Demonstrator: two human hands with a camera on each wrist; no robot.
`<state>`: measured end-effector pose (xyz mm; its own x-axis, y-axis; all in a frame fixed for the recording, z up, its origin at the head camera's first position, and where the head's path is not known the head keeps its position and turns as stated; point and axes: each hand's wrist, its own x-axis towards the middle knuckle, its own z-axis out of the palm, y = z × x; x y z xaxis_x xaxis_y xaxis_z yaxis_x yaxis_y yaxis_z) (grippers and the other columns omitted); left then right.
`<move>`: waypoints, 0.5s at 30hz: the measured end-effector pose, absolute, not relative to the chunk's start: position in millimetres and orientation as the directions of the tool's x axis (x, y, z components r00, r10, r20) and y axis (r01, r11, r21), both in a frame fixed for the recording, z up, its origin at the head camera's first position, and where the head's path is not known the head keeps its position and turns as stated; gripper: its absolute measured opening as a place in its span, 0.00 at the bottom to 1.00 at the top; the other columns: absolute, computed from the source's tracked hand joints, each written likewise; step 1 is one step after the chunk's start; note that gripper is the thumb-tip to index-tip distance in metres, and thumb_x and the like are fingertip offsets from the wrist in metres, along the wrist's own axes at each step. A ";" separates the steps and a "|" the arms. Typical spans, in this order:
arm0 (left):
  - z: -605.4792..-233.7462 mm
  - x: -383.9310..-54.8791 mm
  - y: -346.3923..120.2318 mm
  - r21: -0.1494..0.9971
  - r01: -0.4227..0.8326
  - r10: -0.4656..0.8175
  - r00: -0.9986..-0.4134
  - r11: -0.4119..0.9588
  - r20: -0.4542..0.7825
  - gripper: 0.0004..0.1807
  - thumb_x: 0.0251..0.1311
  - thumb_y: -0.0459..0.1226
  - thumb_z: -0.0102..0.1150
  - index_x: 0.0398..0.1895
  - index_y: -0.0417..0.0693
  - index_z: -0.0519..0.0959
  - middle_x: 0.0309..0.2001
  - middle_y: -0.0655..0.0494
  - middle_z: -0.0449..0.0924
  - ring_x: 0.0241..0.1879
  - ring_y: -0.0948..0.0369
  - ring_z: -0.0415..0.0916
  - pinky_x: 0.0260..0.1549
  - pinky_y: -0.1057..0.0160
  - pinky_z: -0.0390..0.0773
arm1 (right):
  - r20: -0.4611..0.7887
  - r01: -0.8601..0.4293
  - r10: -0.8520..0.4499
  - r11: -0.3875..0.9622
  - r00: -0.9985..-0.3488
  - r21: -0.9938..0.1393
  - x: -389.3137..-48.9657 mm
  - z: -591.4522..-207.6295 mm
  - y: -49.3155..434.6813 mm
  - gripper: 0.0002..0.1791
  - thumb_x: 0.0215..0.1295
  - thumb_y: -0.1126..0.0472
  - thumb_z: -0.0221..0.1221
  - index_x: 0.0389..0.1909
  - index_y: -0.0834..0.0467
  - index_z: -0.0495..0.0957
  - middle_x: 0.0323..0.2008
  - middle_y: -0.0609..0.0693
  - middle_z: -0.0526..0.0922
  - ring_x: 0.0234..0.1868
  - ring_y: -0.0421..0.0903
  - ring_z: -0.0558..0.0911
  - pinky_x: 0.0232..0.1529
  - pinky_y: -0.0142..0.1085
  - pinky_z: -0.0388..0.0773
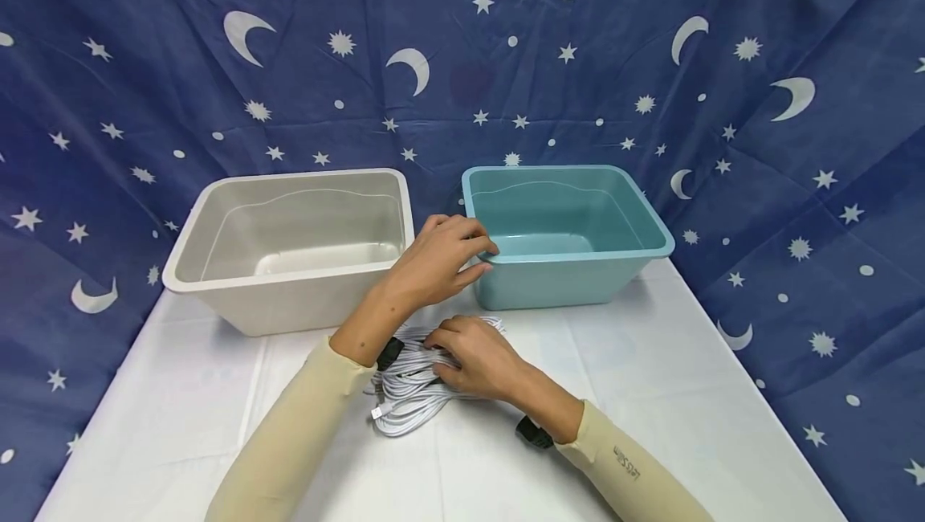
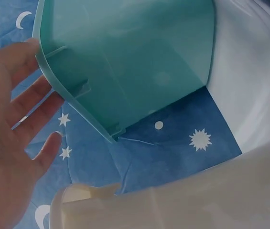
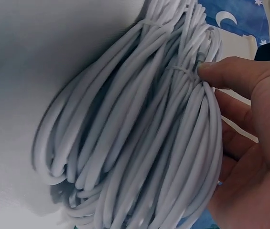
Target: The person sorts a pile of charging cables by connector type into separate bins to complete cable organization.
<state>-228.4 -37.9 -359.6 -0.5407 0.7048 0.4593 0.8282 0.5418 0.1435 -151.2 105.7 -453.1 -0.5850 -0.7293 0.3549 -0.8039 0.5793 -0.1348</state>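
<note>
Several coiled white USB cables [image 1: 410,393] lie bunched on the white cloth, with a USB plug [image 1: 377,411] showing at the near left. My right hand [image 1: 480,357] grips one coil at the right of the bunch. In the right wrist view, its thumb lies by the tie of the coil [image 3: 182,143] and the other fingers pass behind. My left hand [image 1: 441,253] reaches over the cables and holds the teal bin [image 1: 556,281] by its front left corner. In the left wrist view, the thumb touches the rim [image 2: 53,81] of this bin.
A larger off-white bin [image 1: 289,305] stands to the left of the teal one, its right side close to my left forearm. Both bins show bare insides. Behind them hangs a blue curtain [image 1: 448,24] with moons and stars. Black straps [image 1: 390,353] circle my wrists.
</note>
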 end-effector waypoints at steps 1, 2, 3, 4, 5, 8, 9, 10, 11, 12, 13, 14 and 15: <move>-359.9 -228.8 -37.6 0.133 0.830 0.706 -0.535 0.541 0.464 0.11 0.67 0.45 0.64 0.50 0.59 0.84 0.49 0.61 0.76 0.51 0.60 0.73 0.59 0.53 0.63 | 0.357 -0.804 -0.728 0.579 -0.585 -0.138 -151.2 -453.0 105.8 0.13 0.54 0.58 0.68 0.42 0.52 0.85 0.37 0.42 0.84 0.39 0.40 0.82 0.43 0.35 0.79; -359.9 -229.1 -37.5 0.125 0.832 0.707 -0.530 0.541 0.469 0.11 0.67 0.45 0.63 0.50 0.59 0.84 0.49 0.61 0.76 0.50 0.60 0.73 0.59 0.53 0.63 | 0.358 -0.804 -0.728 0.577 -0.585 -0.140 -151.0 -452.6 106.0 0.13 0.54 0.59 0.68 0.42 0.52 0.85 0.37 0.42 0.84 0.40 0.40 0.82 0.43 0.35 0.79; -359.9 -229.3 -37.4 0.116 0.833 0.707 -0.526 0.542 0.472 0.10 0.67 0.45 0.63 0.49 0.59 0.85 0.48 0.62 0.76 0.50 0.60 0.73 0.59 0.53 0.64 | 0.358 -0.804 -0.727 0.578 -0.586 -0.142 -150.8 -452.3 106.1 0.13 0.53 0.59 0.68 0.42 0.51 0.85 0.37 0.42 0.84 0.39 0.40 0.82 0.43 0.35 0.79; -359.9 -229.7 -37.3 0.110 0.833 0.708 -0.523 0.542 0.475 0.10 0.68 0.45 0.62 0.49 0.59 0.85 0.48 0.62 0.76 0.50 0.60 0.73 0.58 0.54 0.64 | 0.357 -0.803 -0.727 0.579 -0.587 -0.142 -150.4 -451.7 106.2 0.13 0.53 0.59 0.68 0.42 0.51 0.85 0.37 0.42 0.84 0.40 0.39 0.81 0.43 0.35 0.79; -359.9 -230.0 -37.1 0.102 0.832 0.709 -0.522 0.545 0.475 0.10 0.68 0.45 0.62 0.49 0.60 0.85 0.48 0.62 0.76 0.50 0.61 0.73 0.57 0.54 0.64 | 0.355 -0.802 -0.726 0.580 -0.589 -0.146 -150.1 -450.9 106.4 0.13 0.53 0.59 0.68 0.42 0.51 0.85 0.37 0.42 0.83 0.39 0.39 0.81 0.42 0.35 0.79; -359.9 -231.3 -36.0 0.094 0.837 0.714 -0.514 0.539 0.476 0.09 0.69 0.44 0.61 0.49 0.59 0.85 0.47 0.62 0.76 0.49 0.60 0.73 0.57 0.55 0.65 | 0.345 -0.796 -0.723 0.586 -0.598 -0.152 -148.7 -448.4 107.2 0.13 0.53 0.59 0.68 0.42 0.50 0.85 0.38 0.41 0.83 0.40 0.39 0.81 0.42 0.34 0.79; -359.9 -231.7 -35.5 0.095 0.838 0.714 -0.511 0.537 0.478 0.09 0.69 0.44 0.61 0.49 0.59 0.85 0.47 0.62 0.76 0.50 0.60 0.73 0.57 0.56 0.65 | 0.340 -0.794 -0.723 0.589 -0.601 -0.151 -148.4 -447.5 107.7 0.14 0.54 0.59 0.68 0.43 0.50 0.85 0.39 0.41 0.83 0.41 0.38 0.81 0.42 0.34 0.79; -359.8 -232.1 -35.1 0.095 0.839 0.714 -0.510 0.535 0.480 0.09 0.69 0.44 0.61 0.49 0.58 0.85 0.47 0.62 0.77 0.50 0.60 0.73 0.57 0.56 0.65 | 0.336 -0.792 -0.723 0.591 -0.603 -0.152 -148.2 -446.7 108.1 0.14 0.54 0.59 0.68 0.43 0.50 0.85 0.39 0.41 0.83 0.41 0.38 0.81 0.43 0.34 0.79; -359.9 -232.6 -34.8 0.094 0.841 0.714 -0.507 0.533 0.482 0.09 0.69 0.43 0.62 0.49 0.58 0.85 0.47 0.62 0.77 0.50 0.60 0.73 0.57 0.57 0.66 | 0.333 -0.790 -0.722 0.594 -0.606 -0.152 -148.2 -445.9 108.5 0.14 0.54 0.59 0.68 0.44 0.50 0.85 0.39 0.41 0.83 0.41 0.38 0.81 0.42 0.34 0.79; -360.2 -232.9 -34.6 0.096 0.843 0.715 -0.504 0.529 0.485 0.09 0.69 0.43 0.62 0.48 0.58 0.85 0.47 0.61 0.77 0.49 0.60 0.73 0.57 0.57 0.66 | 0.331 -0.789 -0.721 0.595 -0.608 -0.153 -148.0 -445.1 109.0 0.14 0.54 0.59 0.67 0.44 0.50 0.85 0.40 0.41 0.83 0.41 0.38 0.81 0.42 0.34 0.79; -360.4 -232.9 -34.8 0.100 0.844 0.715 -0.503 0.527 0.485 0.09 0.69 0.43 0.62 0.48 0.57 0.86 0.47 0.61 0.77 0.49 0.60 0.73 0.56 0.58 0.66 | 0.330 -0.789 -0.721 0.596 -0.609 -0.152 -147.9 -444.4 109.4 0.14 0.54 0.59 0.67 0.44 0.50 0.85 0.40 0.40 0.83 0.41 0.38 0.80 0.41 0.34 0.78; -360.8 -233.1 -34.6 0.105 0.846 0.714 -0.502 0.523 0.488 0.09 0.69 0.42 0.62 0.48 0.57 0.86 0.46 0.61 0.77 0.48 0.61 0.72 0.54 0.58 0.67 | 0.334 -0.792 -0.723 0.592 -0.604 -0.150 -147.7 -443.7 110.4 0.15 0.54 0.60 0.67 0.44 0.50 0.85 0.39 0.40 0.83 0.41 0.38 0.80 0.41 0.34 0.79; -361.2 -233.1 -34.5 0.108 0.847 0.713 -0.500 0.520 0.491 0.09 0.68 0.42 0.62 0.48 0.57 0.86 0.46 0.61 0.77 0.48 0.61 0.72 0.53 0.59 0.67 | 0.337 -0.795 -0.726 0.590 -0.600 -0.145 -147.3 -443.1 111.4 0.14 0.54 0.60 0.67 0.44 0.50 0.85 0.39 0.41 0.82 0.41 0.38 0.80 0.41 0.34 0.78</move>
